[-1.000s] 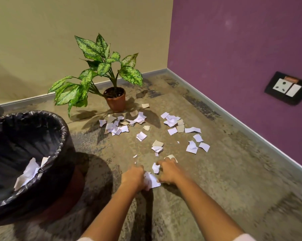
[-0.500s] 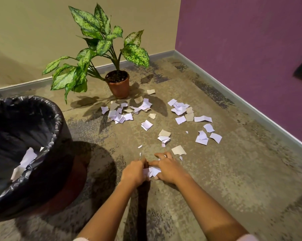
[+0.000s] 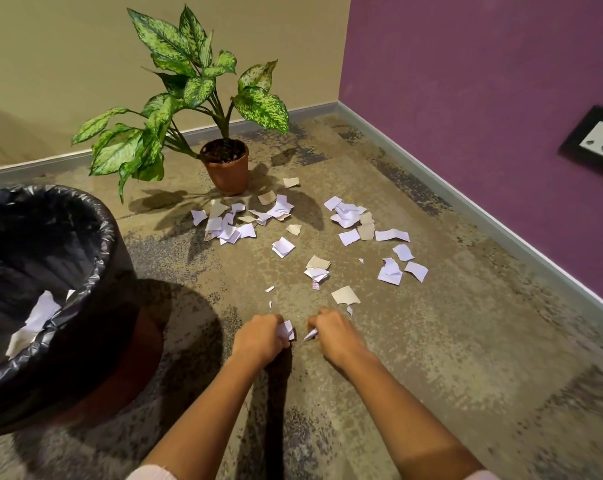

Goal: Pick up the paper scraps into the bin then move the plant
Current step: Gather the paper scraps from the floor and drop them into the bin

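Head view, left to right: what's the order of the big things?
Bin → plant pot → right hand, gripping a paper scrap → wall socket. Left hand skipped: it overlaps the pot sideways.

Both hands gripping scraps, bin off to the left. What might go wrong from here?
1. Loose scraps poke out of the left hand and right hand; some may drop on the way to the bin.
2. The scrap pile lies right beside the plant pot; grabbing there may bump or tip it.
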Demonstrator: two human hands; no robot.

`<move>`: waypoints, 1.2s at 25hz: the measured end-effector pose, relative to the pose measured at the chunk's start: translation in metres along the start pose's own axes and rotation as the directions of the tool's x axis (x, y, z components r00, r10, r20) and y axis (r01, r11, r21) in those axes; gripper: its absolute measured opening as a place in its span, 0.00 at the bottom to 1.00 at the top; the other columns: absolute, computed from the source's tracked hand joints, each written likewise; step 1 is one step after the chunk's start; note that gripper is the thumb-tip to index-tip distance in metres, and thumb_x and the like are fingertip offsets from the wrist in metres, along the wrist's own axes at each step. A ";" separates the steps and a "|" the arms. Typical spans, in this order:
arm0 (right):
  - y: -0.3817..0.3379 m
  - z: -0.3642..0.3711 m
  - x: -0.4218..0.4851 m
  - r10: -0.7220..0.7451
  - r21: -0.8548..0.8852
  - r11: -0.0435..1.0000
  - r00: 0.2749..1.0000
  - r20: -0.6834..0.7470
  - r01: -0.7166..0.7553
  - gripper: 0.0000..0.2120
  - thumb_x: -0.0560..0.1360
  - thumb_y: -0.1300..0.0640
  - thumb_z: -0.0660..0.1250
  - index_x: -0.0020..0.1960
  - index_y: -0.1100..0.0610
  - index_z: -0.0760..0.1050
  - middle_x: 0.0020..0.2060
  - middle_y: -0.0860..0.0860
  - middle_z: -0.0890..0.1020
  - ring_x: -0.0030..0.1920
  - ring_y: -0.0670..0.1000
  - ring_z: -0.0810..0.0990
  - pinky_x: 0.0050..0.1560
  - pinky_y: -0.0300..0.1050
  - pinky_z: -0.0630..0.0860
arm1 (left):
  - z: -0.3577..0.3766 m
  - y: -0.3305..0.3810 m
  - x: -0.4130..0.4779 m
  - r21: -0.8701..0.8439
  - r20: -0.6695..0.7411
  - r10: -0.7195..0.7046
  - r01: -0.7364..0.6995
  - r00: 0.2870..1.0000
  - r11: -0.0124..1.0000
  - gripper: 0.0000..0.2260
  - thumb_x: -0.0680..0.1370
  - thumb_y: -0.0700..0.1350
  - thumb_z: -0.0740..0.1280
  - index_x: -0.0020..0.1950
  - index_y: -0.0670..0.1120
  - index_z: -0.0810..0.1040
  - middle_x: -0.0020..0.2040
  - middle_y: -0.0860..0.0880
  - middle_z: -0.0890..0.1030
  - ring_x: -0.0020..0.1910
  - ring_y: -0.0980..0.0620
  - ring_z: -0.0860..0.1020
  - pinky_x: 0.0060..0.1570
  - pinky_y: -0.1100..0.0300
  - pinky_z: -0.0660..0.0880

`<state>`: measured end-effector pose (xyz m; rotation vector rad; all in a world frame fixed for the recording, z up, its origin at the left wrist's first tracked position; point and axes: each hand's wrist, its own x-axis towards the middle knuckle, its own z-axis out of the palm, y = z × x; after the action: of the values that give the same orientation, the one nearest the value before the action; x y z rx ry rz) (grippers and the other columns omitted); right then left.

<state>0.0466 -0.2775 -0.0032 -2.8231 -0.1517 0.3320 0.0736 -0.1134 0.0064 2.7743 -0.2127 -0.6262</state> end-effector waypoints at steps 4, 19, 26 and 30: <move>0.029 -0.021 0.016 0.146 0.109 0.985 0.985 -0.093 -0.135 0.09 0.74 0.64 0.66 0.49 0.53 0.81 0.50 0.53 0.76 0.49 0.57 0.80 0.45 0.45 0.74 | -0.009 0.011 0.019 0.059 -0.084 0.054 -0.049 0.995 0.997 0.13 0.73 0.45 0.68 0.57 0.50 0.74 0.55 0.45 0.81 0.55 0.42 0.79 0.45 0.53 0.74; 0.077 -0.030 0.064 0.075 -0.047 0.996 0.995 0.071 -0.072 0.28 0.74 0.61 0.69 0.71 0.47 0.68 0.71 0.52 0.66 0.69 0.58 0.63 0.67 0.52 0.68 | -0.021 0.076 0.130 0.319 0.002 0.385 -0.365 0.923 0.875 0.17 0.71 0.52 0.74 0.57 0.47 0.82 0.74 0.49 0.64 0.69 0.43 0.65 0.64 0.53 0.69; 0.072 -0.034 0.073 0.114 -0.044 0.993 0.988 0.100 -0.110 0.26 0.72 0.59 0.72 0.69 0.51 0.71 0.71 0.56 0.67 0.70 0.59 0.65 0.68 0.52 0.68 | -0.029 0.081 0.133 0.370 0.031 0.432 -0.412 0.901 0.832 0.12 0.75 0.49 0.69 0.54 0.44 0.80 0.56 0.43 0.78 0.55 0.42 0.76 0.52 0.51 0.76; 0.070 -0.031 0.068 0.128 -0.005 0.992 0.990 0.053 -0.127 0.20 0.72 0.59 0.72 0.63 0.49 0.76 0.66 0.57 0.71 0.67 0.61 0.70 0.64 0.53 0.71 | -0.026 0.076 0.113 0.397 -0.040 0.453 -0.402 0.891 0.826 0.04 0.75 0.42 0.64 0.49 0.45 0.76 0.49 0.42 0.80 0.51 0.40 0.78 0.41 0.53 0.71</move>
<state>0.1246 -0.3440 -0.0093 -2.8332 0.0176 0.4358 0.1803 -0.2018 0.0078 2.9516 -0.9961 -0.3021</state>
